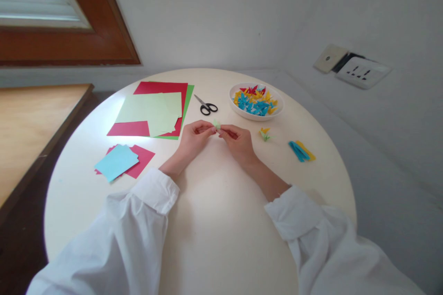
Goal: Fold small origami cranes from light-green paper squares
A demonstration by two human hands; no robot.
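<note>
A small folded piece of pale green paper [216,124] is pinched between my two hands above the round white table [214,221]. My left hand [194,138] grips its left side with closed fingertips. My right hand [237,140] grips its right side, fingers curled. Black scissors [206,106] lie just beyond my hands. A white bowl [256,113] with several small folded paper pieces in blue, yellow and red stands to the upper right of my right hand.
Pale green, red and green paper sheets [152,111] are stacked at the back left. A light blue sheet on red ones [117,161] lies nearer left. A small yellow-green folded piece [265,134] and blue and yellow strips [301,150] lie right. A wall socket [362,72] is on the right wall.
</note>
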